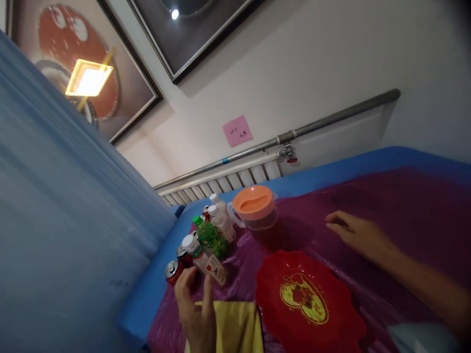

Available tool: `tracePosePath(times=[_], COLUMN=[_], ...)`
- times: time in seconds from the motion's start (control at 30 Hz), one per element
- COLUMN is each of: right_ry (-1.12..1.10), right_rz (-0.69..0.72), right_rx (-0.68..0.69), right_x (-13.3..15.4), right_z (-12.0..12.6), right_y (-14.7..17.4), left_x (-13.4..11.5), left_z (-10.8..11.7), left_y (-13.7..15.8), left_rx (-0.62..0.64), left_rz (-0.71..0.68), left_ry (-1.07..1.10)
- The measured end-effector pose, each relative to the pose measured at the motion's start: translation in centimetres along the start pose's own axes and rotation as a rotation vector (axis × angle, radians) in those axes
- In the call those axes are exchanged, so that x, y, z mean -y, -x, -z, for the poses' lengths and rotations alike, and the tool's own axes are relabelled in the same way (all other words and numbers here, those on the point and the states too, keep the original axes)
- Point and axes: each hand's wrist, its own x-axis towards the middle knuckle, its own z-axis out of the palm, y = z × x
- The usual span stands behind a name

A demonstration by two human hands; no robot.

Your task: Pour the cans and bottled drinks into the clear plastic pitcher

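Observation:
My left hand [196, 311] reaches up from the bottom edge, fingers apart, its tips touching or almost touching a white-capped bottle [204, 261] with a red and cream label. A red can [172, 271] stands just left of the fingers. Behind them stand a green-capped green bottle [211, 237] and two clear white-capped bottles [222, 220]. My right hand [355, 233] rests flat and open on the purple table cover [405, 215], holding nothing. A red scalloped plate [307, 299] with a yellow heart design lies between my hands.
A clear jug with an orange lid [255, 206] stands behind the bottles. A yellow cloth [237, 326] lies under my left wrist. A blue curtain [66, 206] hangs on the left. A radiator and pipe [257, 162] run along the wall, with a pink note [237, 130].

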Motion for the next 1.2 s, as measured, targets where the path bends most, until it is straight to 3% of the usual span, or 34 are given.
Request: tracePosePath(times=[0.1,0.2,0.3,0.37,0.47,0.5,0.57,0.77,0.87,1.03,1.2], right_ry=[0.104,0.162,0.213,0.256,0.275,0.279,0.296,0.274,0.179,-0.028,-0.135], right_rz=[-0.077,-0.041,0.013,0.016,-0.021,-0.026,-0.026,-0.049,-0.074,-0.145,-0.263], right_rx=[0.108,0.121,0.188,0.342,0.654,0.728,0.801,0.79,0.782,0.711,0.487], right_x=[0.4,0.8,1.4,2.1,3.0,3.3,3.4,2.1,2.1,2.9,1.6], right_z=[0.0,0.1,0.6,1.0,1.4,1.3,0.9,-1.0,-1.0,1.1,4.2], right_y=[0.1,0.4,0.9,1.4,2.3,2.6,3.2,3.8,3.7,2.8,0.4], left_x=[1.9,2.3,1.7,1.2,0.6,0.4,0.0,0.6,1.3,1.6,2.7], left_z=[0.2,-0.2,0.1,0.3,-0.2,-0.8,-2.1,-5.1,-5.5,-5.6,-5.7], left_y=[-2.0,-3.0,-2.4,-1.1,1.6,2.5,4.1,6.0,6.8,8.2,8.4], left_rx=[-0.007,0.032,0.071,0.087,0.41,0.53,0.642,0.719,0.595,0.545,0.571], left_rz=[0.2,0.296,0.216,0.137,0.111,0.103,0.084,0.086,0.097,0.094,0.044], left_ry=[0.098,0.275,0.194,0.022,0.013,0.04,0.068,0.083,0.096,0.101,0.064])
